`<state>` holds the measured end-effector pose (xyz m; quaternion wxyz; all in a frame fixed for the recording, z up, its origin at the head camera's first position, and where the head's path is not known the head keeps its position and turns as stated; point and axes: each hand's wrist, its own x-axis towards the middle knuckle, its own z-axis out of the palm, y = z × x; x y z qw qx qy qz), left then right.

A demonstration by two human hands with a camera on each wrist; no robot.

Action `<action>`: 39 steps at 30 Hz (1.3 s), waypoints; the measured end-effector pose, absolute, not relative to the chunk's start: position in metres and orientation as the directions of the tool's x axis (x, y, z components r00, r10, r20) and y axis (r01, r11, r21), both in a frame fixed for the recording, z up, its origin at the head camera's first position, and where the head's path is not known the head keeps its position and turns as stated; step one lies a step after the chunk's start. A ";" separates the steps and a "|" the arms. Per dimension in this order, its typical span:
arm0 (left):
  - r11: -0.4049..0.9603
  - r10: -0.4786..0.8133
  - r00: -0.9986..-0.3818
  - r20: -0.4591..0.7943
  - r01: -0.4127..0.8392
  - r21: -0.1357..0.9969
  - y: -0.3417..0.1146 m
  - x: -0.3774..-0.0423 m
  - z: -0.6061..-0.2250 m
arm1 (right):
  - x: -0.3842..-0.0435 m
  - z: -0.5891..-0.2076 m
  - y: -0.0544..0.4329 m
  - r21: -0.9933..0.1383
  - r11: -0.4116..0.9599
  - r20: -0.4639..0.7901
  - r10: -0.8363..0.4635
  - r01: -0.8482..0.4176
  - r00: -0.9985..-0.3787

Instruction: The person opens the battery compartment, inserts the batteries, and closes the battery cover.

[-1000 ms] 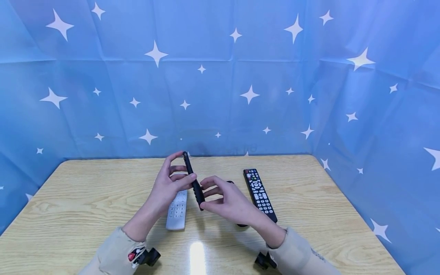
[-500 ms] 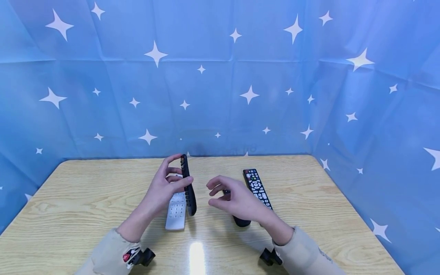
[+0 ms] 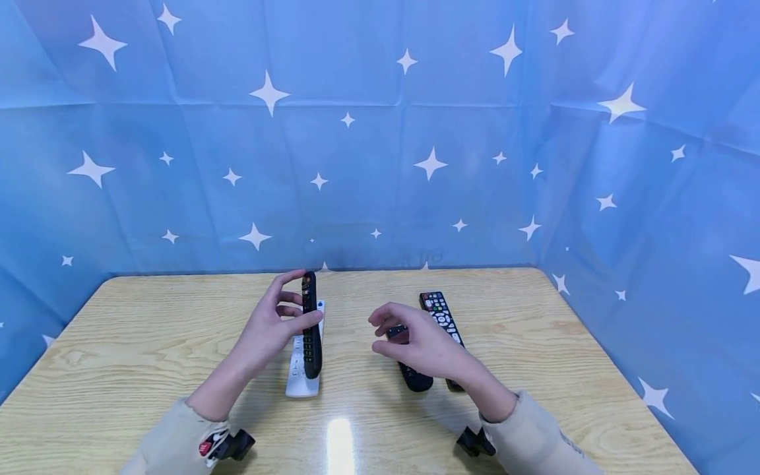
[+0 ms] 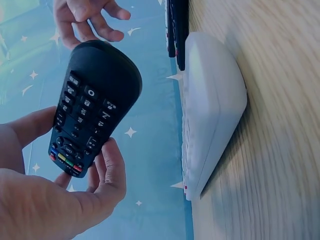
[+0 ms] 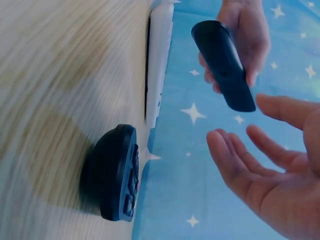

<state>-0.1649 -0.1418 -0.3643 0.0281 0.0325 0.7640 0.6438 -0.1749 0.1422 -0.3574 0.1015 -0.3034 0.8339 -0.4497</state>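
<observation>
My left hand [image 3: 267, 330] grips a black remote control [image 3: 311, 330] between thumb and fingers, raised over the table and tilted. Its buttons, with a coloured row near one end, face the left wrist camera [image 4: 92, 107]. Beneath it a white remote control [image 3: 301, 379] lies on the table, partly covered in the head view. My right hand [image 3: 424, 343] hovers with loosely bent fingers, nothing between them, apart from the held remote. Below that hand lies a second black remote [image 3: 415, 378], partly hidden by it. A longer black remote with white buttons [image 3: 439, 307] lies just to its right.
The wooden table [image 3: 178, 330] runs back to a blue curtain [image 3: 368, 198] with white stars, which also hangs along the sides. A bright light reflection [image 3: 340, 445] shows near the table's front.
My right hand has let go of the black remote and moved right. The left hand has carried that remote left, over the white one, turning its button side into the head view.
</observation>
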 end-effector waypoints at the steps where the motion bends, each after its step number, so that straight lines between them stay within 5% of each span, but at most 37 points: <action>1: 0.172 0.087 -0.996 -0.001 0.014 0.985 -0.143 -0.165 -0.364 | -0.175 -0.358 0.143 -0.812 0.412 0.105 -0.596 -0.415 -0.796; 39: 0.358 0.063 -0.998 0.019 0.040 0.933 -0.173 -0.168 -0.368 | -0.174 -0.362 0.166 -0.777 0.465 0.079 -0.596 -0.424 -0.799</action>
